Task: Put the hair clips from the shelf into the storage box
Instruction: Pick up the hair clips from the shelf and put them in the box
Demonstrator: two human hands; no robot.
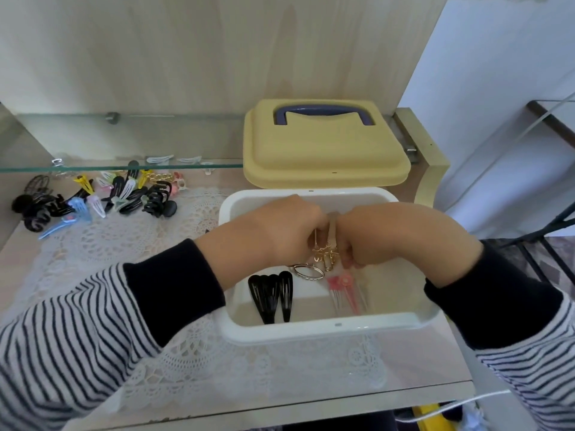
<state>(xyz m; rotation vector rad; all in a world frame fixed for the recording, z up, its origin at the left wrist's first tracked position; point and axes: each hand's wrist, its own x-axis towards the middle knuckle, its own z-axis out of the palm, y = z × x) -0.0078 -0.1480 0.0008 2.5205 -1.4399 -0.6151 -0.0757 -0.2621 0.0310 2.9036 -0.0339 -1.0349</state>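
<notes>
I see two hands low over one white storage box (311,332). My left hand (280,231) and my right hand (389,234) both have curled fingers. Together they pinch a small bunch of gold hair clips (325,253); I cannot count them. Inside the box lie four black snap clips (272,295) side by side, one gold oval clip (306,272) and some blurry pink clips (343,290). One yellow lid (323,157) with one blue handle (323,111) lies just behind the box. A big pile of clips (102,197) lies on the shelf (18,244) to the left.
</notes>
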